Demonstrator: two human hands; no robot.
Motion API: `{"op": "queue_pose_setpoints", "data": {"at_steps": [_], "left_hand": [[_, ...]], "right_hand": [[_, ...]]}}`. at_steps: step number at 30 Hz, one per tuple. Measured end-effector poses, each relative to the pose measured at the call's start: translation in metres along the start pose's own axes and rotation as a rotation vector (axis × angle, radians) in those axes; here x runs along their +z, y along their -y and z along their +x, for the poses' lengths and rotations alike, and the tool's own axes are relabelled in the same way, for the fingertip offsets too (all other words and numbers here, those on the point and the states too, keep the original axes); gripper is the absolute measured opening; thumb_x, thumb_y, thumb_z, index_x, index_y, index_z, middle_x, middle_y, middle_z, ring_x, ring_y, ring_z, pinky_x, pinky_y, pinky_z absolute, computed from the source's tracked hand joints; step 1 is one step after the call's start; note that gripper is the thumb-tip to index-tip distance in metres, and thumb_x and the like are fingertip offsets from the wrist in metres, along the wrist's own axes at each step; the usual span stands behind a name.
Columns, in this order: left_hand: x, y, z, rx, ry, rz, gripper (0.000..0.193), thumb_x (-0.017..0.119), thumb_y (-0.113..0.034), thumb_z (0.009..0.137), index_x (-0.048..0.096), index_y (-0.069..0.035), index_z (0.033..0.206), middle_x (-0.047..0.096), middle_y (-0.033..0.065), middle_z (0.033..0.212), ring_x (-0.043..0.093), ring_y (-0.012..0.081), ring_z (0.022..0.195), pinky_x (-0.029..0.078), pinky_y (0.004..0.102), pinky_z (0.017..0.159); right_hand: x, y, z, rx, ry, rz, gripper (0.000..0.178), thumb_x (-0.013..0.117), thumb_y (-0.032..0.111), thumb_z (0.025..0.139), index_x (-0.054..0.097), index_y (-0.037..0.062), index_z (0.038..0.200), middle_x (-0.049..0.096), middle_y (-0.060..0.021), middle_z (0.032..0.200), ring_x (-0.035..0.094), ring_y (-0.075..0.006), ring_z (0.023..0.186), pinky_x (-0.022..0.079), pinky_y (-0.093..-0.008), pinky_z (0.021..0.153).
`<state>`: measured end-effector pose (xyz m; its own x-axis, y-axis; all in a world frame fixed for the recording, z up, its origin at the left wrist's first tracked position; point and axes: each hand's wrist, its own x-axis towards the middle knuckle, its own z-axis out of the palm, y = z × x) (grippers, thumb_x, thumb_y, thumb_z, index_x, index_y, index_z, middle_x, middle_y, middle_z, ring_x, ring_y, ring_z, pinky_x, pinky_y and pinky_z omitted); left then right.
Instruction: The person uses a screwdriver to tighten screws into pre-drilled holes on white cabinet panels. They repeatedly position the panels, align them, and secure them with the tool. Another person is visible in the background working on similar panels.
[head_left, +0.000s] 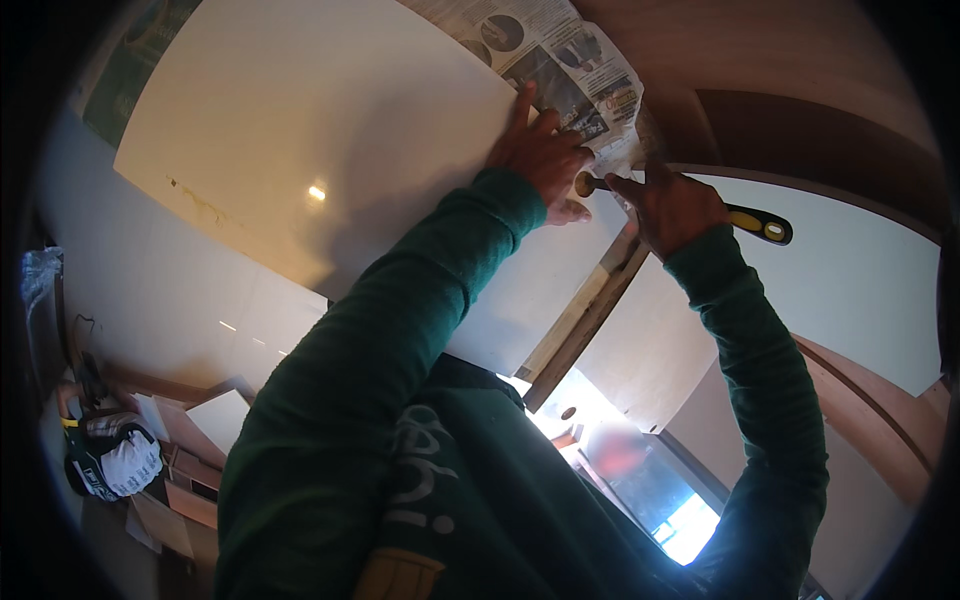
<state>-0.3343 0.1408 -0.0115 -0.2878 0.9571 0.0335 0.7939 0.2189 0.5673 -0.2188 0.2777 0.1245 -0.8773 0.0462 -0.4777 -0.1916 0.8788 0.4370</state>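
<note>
A large white panel point(400, 130) lies under my hands, with a tan round recess point(584, 184) near its right edge. My left hand point(540, 150) rests on the panel beside this recess, its fingers spread and holding nothing. In my right hand point(675, 210) is a tool with a black-and-yellow handle point(763, 225). The handle sticks out to the right of my fist, and a dark end points left, close to the recess. My fingers cover the tool's middle, so I cannot tell its exact kind. A printed newspaper sheet point(585, 75) shows beyond the panel's far edge.
Wooden strips point(585, 320) run beside the panel's right edge. Further right are another pale panel point(650, 350) with a round hole point(568, 413) nearby and a white board point(850, 260). Brown boards point(185, 480) and dark and white cloth point(130, 462) appear at lower left.
</note>
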Motion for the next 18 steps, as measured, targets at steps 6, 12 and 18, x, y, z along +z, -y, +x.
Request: {"op": "queue_pose_setpoints", "data": {"at_steps": [6, 12, 18], "left_hand": [[0.002, 0.000, -0.004, 0.007, -0.021, 0.048, 0.068, 0.078, -0.066, 0.075, 0.072, -0.025, 0.128, 0.068, -0.0024, 0.126, 0.050, 0.0270, 0.134, -0.001, 0.0691, 0.125], [0.004, 0.002, -0.005, 0.020, -0.007, 0.009, 0.065, 0.078, -0.065, 0.076, 0.073, -0.025, 0.126, 0.068, -0.0020, 0.127, 0.050, 0.0267, 0.133, 0.002, 0.0690, 0.125], [0.008, 0.008, -0.005, 0.039, -0.107, 0.038, 0.065, 0.080, -0.067, 0.074, 0.075, -0.025, 0.124, 0.070, -0.0014, 0.126, 0.052, 0.0273, 0.132, 0.004, 0.0680, 0.126]], "right_hand": [[0.004, -0.006, 0.008, -0.091, -0.085, 0.038, 0.031, 0.069, 0.017, 0.097, 0.075, 0.0248, 0.126, 0.073, -0.0096, 0.097, 0.076, -0.0278, 0.070, 0.062, -0.0372, 0.060], [0.004, -0.005, 0.011, -0.113, -0.053, 0.031, 0.033, 0.071, 0.015, 0.094, 0.074, 0.0209, 0.126, 0.073, -0.0108, 0.100, 0.077, -0.0295, 0.072, 0.063, -0.0390, 0.061], [0.007, 0.009, 0.009, 0.026, 0.108, 0.071, 0.037, 0.070, 0.015, 0.095, 0.071, 0.0226, 0.131, 0.072, -0.0150, 0.094, 0.075, -0.0296, 0.070, 0.063, -0.0390, 0.062]]}}
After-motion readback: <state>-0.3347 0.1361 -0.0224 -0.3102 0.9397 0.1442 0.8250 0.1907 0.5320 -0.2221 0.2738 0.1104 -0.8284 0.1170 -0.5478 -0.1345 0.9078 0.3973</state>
